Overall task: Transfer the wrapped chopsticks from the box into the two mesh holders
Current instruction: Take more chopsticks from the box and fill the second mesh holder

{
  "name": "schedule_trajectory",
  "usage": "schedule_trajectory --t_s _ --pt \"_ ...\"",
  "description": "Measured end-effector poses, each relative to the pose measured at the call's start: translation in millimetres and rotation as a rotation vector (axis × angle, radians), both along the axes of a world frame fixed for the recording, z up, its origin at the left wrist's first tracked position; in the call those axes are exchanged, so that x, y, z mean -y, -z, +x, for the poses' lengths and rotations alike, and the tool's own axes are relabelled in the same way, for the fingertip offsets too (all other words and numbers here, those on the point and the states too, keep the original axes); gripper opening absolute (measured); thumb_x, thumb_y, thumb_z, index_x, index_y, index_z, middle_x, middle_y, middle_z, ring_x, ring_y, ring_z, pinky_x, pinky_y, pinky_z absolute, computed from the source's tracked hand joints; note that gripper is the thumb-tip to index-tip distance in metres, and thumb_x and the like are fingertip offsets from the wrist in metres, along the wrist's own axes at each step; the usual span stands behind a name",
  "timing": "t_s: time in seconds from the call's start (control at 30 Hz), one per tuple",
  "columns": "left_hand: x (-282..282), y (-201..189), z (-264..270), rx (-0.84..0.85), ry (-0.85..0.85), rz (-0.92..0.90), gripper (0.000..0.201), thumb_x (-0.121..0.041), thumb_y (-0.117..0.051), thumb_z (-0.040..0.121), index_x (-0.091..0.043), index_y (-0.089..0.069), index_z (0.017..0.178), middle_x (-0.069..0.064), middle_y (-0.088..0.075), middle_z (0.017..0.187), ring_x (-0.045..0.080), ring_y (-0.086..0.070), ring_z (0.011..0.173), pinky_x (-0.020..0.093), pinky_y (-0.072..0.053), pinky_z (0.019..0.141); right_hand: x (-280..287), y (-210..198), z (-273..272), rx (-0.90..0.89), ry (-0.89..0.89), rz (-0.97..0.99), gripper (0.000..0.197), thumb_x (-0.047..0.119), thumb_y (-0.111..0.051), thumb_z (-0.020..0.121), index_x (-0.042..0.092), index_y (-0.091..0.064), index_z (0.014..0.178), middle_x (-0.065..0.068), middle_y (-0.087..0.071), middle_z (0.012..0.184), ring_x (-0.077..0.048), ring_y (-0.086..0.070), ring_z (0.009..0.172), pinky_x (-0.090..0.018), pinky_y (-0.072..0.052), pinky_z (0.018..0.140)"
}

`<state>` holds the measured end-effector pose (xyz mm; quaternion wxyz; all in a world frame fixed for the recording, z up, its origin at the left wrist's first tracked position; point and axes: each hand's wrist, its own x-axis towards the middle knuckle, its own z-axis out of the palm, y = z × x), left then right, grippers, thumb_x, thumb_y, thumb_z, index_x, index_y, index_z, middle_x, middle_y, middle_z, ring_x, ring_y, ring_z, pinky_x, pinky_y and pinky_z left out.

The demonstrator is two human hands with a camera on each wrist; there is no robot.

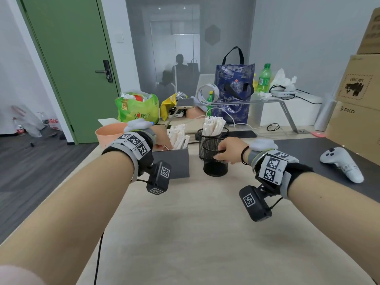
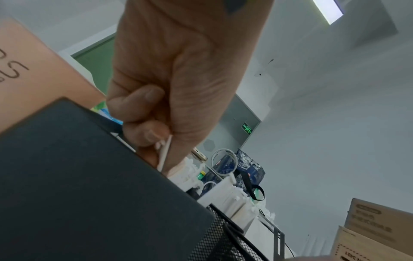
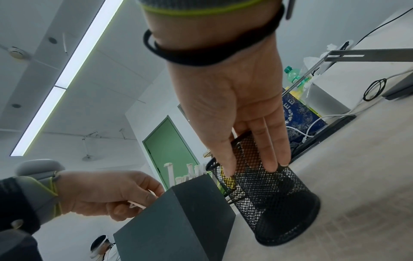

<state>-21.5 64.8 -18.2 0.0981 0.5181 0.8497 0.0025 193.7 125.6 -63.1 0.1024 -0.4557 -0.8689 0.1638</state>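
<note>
A dark grey box [image 1: 174, 163] stands on the table with several white wrapped chopsticks [image 1: 178, 136] upright in it. My left hand [image 1: 163, 142] reaches into the box and pinches one wrapped chopstick [image 2: 163, 158] between thumb and fingers [image 2: 145, 134]. Right of the box stands the near black mesh holder [image 1: 214, 161], with nothing showing inside it. My right hand [image 1: 221, 154] grips its rim, thumb on one side and fingers [image 3: 271, 151] along the mesh wall [image 3: 279, 203]. Behind it, the far mesh holder [image 1: 202, 138] is packed with wrapped chopsticks [image 1: 212, 125].
A pink bowl [image 1: 109, 132] sits left of the box and a white game controller [image 1: 341, 163] lies to the right. Bags [image 1: 137, 110], a blue tote [image 1: 234, 89], cables and a metal riser crowd the back. Cardboard boxes [image 1: 357, 120] stack at the right edge.
</note>
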Motion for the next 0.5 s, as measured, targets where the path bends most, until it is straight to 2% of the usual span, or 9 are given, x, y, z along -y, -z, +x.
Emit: schedule_trajectory --t_s 0.1,0.13,0.17,0.2,0.27,0.33,0.37,0.43,0.5 --pt "-11 7 -1 0.26 -0.108 0.214 0.037 -0.027 -0.061 0.09 -0.009 -0.047 0.061 -0.001 -0.054 0.028 0.004 -0.045 0.018 0.007 -0.032 0.025 -1 1 -2 -0.003 -0.007 0.001 0.021 0.029 -0.064 0.085 0.01 -0.059 0.077 -0.01 -0.061 0.074 -0.023 -0.058 0.07 -0.036 -0.055 0.077" --pt "-15 10 0 0.393 -0.137 0.298 0.039 -0.032 -0.06 0.091 -0.006 -0.049 0.064 0.0 -0.056 0.028 0.002 -0.048 0.018 0.007 -0.037 0.027 -2 1 -3 -0.001 -0.01 0.008 0.022 0.029 -0.064 0.085 0.011 -0.058 0.075 -0.009 -0.06 0.074 -0.023 -0.056 0.07 -0.035 -0.053 0.077" --pt "-16 11 2 0.532 -0.128 0.378 0.042 -0.037 -0.058 0.091 0.0 -0.054 0.072 0.004 -0.064 0.039 0.002 -0.055 0.026 0.009 -0.046 0.035 -3 3 -4 -0.004 -0.012 0.014 0.023 0.03 -0.064 0.085 0.011 -0.058 0.073 -0.008 -0.059 0.074 -0.022 -0.055 0.071 -0.034 -0.052 0.078" --pt "-19 13 3 0.637 -0.095 0.442 0.048 -0.043 -0.058 0.089 0.005 -0.058 0.085 0.011 -0.071 0.059 0.003 -0.064 0.039 0.012 -0.054 0.048 -3 3 -6 -0.01 -0.012 0.022 0.025 0.03 -0.064 0.085 0.012 -0.056 0.069 -0.008 -0.059 0.074 -0.022 -0.054 0.071 -0.034 -0.052 0.079" --pt "-17 14 5 0.71 -0.005 0.51 0.063 -0.049 -0.061 0.084 0.005 -0.055 0.116 0.014 -0.07 0.094 0.008 -0.069 0.07 0.022 -0.06 0.073 -4 4 -8 -0.027 -0.013 0.023 0.031 0.03 -0.064 0.085 0.016 -0.052 0.061 -0.007 -0.06 0.074 -0.021 -0.054 0.072 -0.035 -0.052 0.081" --pt "-14 17 6 0.66 0.057 0.43 0.077 -0.051 -0.065 0.08 -0.003 -0.042 0.135 0.009 -0.063 0.112 0.013 -0.064 0.087 0.028 -0.056 0.088 -5 4 -8 -0.042 -0.012 0.014 0.033 0.03 -0.065 0.085 0.019 -0.049 0.058 -0.007 -0.06 0.075 -0.021 -0.055 0.073 -0.038 -0.052 0.082" --pt "-12 18 6 0.556 0.083 0.366 0.084 -0.053 -0.066 0.079 -0.007 -0.034 0.142 0.008 -0.059 0.122 0.016 -0.062 0.095 0.03 -0.052 0.092 -5 4 -8 -0.047 -0.012 0.011 0.033 0.03 -0.065 0.085 0.019 -0.049 0.058 -0.007 -0.06 0.075 -0.021 -0.055 0.073 -0.038 -0.052 0.082" --pt "-12 23 11 0.31 0.093 0.341 0.094 -0.057 -0.068 0.075 -0.011 -0.028 0.146 0.007 -0.046 0.14 0.023 -0.053 0.118 0.034 -0.042 0.101 -6 5 -7 -0.05 -0.015 0.018 0.033 0.03 -0.064 0.085 0.019 -0.048 0.058 -0.007 -0.059 0.076 -0.022 -0.055 0.073 -0.038 -0.052 0.08" --pt "-17 30 14 0.155 0.016 0.407 0.092 -0.058 -0.069 0.072 -0.011 -0.033 0.142 0.01 -0.042 0.141 0.027 -0.044 0.13 0.037 -0.036 0.107 -6 7 -7 -0.039 -0.022 0.028 0.03 0.03 -0.063 0.086 0.017 -0.05 0.063 -0.007 -0.058 0.078 -0.022 -0.053 0.074 -0.034 -0.048 0.073"
